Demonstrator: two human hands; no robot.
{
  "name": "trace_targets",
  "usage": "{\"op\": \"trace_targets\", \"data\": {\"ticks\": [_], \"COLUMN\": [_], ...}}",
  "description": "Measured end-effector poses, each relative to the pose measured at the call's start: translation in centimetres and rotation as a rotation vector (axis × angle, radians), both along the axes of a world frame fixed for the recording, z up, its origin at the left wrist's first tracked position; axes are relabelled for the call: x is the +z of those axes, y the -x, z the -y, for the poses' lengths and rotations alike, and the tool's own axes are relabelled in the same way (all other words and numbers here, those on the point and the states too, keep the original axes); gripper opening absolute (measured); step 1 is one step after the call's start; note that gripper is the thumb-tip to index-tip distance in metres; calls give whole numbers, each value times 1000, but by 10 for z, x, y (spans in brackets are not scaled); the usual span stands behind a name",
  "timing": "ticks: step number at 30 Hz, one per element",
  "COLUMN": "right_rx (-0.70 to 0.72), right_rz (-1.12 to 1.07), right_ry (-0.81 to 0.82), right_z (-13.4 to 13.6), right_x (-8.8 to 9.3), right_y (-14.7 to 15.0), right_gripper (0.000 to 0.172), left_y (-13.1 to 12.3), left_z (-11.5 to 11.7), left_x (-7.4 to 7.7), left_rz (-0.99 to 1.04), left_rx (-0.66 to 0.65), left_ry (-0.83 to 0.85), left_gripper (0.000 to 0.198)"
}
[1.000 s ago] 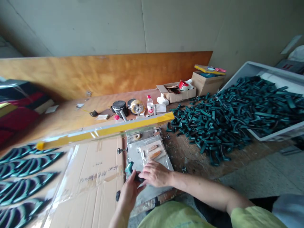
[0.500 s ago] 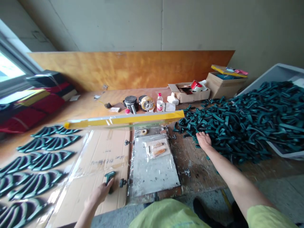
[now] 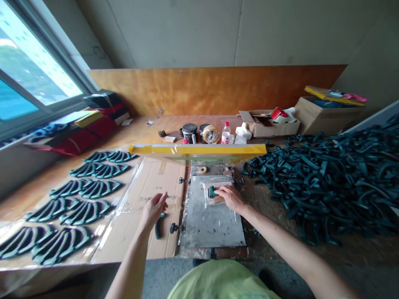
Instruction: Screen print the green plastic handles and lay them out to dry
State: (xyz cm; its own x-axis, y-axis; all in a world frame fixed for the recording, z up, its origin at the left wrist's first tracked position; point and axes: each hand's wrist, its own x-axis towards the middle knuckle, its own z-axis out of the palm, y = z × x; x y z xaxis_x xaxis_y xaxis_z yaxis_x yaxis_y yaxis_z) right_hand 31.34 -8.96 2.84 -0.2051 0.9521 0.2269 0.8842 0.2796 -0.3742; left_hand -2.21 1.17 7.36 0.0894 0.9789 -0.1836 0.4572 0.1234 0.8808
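Right hand (image 3: 229, 197) fingers together, pressed over green moulded piece (image 3: 212, 192) on plastic sheet (image 3: 220, 203), atop metal plate (image 3: 212, 224). Left hand (image 3: 154, 209) spread, empty; second green piece (image 3: 158, 226) on cardboard (image 3: 131, 232) just below it.

The right hand (image 3: 230, 197) pressed down on a dark green curved piece (image 3: 212, 192) lying on a plastic bag (image 3: 222, 182) (pale strips showed inside) atop a scuffed metal plate (image 3: 212, 224). The left hand (image 3: 153, 210), fingers spread, hung over cardboard (image 3: 137, 232) just beside another green piece (image 3: 158, 226). Rows of green pieces (image 3: 87, 195) lay leftward; a large heap (image 3: 324, 187) covered the counter (image 3: 199, 121) rightward.
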Motion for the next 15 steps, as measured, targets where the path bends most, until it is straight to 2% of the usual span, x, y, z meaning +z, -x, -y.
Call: {"op": "trace_targets", "data": {"ticks": [3, 6, 9, 11, 13, 15], "right_rx": [-25, -60, -18, 56, 117, 49], "right_rz": [59, 88, 105, 123, 142, 155], "right_ry": [4, 4, 11, 41, 85, 104], "right_z": [-4, -5, -9, -12, -15, -17], "right_x": [4, 6, 4, 3, 3, 8], "right_y": [6, 6, 17, 27, 30, 20], "right_gripper": [32, 31, 48, 58, 59, 55], "left_y": [-15, -29, -49, -64, -75, -77], "left_z": [-6, -8, -12, -17, -21, -19], "left_x": [26, 63, 107, 130, 144, 145], "left_rz": [70, 154, 348, 505, 587, 582], "left_rx": [-12, 12, 42, 42, 35, 32], "left_ry": [-42, -119, -258, -289, -262, -240], "left_gripper": [57, 51, 49, 51, 52, 53]}}
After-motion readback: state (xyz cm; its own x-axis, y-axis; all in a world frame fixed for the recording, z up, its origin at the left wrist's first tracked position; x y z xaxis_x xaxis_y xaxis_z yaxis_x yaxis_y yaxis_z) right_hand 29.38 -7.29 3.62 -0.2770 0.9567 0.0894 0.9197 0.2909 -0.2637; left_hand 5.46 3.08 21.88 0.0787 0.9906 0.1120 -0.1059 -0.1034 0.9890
